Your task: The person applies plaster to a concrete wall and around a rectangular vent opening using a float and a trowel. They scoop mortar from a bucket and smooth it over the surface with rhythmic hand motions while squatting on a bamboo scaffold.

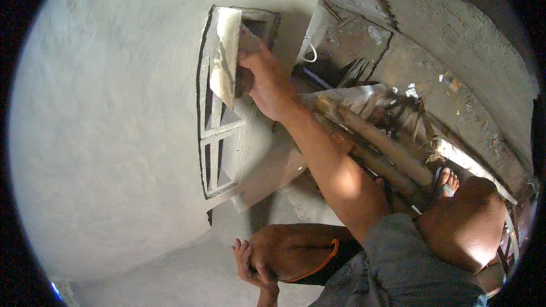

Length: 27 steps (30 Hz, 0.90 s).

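Note:
My right hand (266, 79) reaches up across the view and grips a pale, flat plastering float (226, 51). The board stands nearly upright, edge toward the wall, and its handle is mostly hidden by my fingers. It covers part of a concrete vent block (220, 133) set into the grey plastered wall (114, 113). Triangular openings show in the block below the float, and a dark gap runs round its edge. Down at the lower middle, my left hand (253, 264) rests against my bent knee with its fingers apart, holding nothing.
Several long poles (375, 136) lie on the right, beside a white pole (463, 158). A white cable loop (311, 51) hangs past the wall's edge. Scraps and broken bits litter the rough floor at the upper right. My sandalled foot (448, 182) stands near the poles.

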Tool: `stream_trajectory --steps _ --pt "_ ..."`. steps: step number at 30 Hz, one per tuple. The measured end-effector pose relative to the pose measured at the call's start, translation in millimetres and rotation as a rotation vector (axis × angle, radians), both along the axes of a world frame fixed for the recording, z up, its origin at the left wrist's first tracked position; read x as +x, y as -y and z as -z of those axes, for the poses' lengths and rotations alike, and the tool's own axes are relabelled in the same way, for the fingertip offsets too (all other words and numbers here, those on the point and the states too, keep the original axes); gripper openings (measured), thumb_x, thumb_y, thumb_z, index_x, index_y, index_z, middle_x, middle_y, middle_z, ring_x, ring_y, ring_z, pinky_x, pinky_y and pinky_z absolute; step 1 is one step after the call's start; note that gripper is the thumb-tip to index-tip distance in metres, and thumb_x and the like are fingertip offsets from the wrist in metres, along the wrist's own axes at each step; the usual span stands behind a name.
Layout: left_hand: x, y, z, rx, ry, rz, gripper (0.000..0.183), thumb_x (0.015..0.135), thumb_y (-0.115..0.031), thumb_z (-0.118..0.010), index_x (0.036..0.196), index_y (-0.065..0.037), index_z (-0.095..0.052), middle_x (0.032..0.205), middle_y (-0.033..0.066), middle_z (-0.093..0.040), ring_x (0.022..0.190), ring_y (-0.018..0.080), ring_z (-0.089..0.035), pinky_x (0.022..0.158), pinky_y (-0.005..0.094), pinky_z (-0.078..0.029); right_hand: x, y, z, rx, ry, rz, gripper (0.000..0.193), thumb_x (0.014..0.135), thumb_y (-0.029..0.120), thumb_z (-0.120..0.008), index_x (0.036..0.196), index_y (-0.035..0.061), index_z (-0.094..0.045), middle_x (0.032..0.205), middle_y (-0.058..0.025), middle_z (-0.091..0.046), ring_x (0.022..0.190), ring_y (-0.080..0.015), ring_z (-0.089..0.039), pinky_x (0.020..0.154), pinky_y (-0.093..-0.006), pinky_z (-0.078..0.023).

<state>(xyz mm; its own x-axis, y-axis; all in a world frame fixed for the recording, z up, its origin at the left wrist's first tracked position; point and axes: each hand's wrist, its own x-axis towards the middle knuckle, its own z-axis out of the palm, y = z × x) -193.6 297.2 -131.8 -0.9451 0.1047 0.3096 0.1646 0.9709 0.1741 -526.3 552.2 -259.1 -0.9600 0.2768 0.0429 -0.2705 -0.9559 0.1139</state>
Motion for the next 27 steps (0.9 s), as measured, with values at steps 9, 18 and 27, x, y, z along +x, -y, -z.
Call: stream_trajectory --steps 9,18,27 --pt "2 -7 -2 -0.011 -0.007 -0.03 0.057 0.098 -0.05 -0.056 0.11 0.005 -0.068 0.121 0.0269 -0.069 0.133 0.0502 -0.054 0.12 0.0666 -0.023 -2 -4 -8 0.013 0.041 -0.004 0.043 0.097 0.017 -0.054 0.14 0.0111 -0.052 0.128 -0.0039 -0.062 0.117 -0.0167 -0.061 0.103 -0.037 -0.049" --pt "-1 2 0 -0.023 0.004 -0.023 0.061 0.099 -0.054 -0.055 0.112 0.004 -0.068 0.122 0.0266 -0.069 0.133 0.0508 -0.053 0.12 0.0663 -0.024 -29 27 32 0.728 0.278 0.399 0.035 0.101 0.019 -0.049 0.133 0.0067 -0.054 0.129 -0.0118 -0.06 0.118 -0.0246 -0.06 0.104 -0.0389 -0.048" --pt "-11 -7 2 -0.008 0.012 0.013 0.06 0.098 -0.053 -0.057 0.111 0.004 -0.069 0.122 0.027 -0.069 0.134 0.0515 -0.053 0.12 0.066 -0.024 1 60 35 1.086 0.275 0.402 0.023 0.097 0.007 -0.052 0.118 0.0021 -0.059 0.14 -0.0224 -0.051 0.128 -0.0408 -0.052 0.113 -0.0442 -0.039"
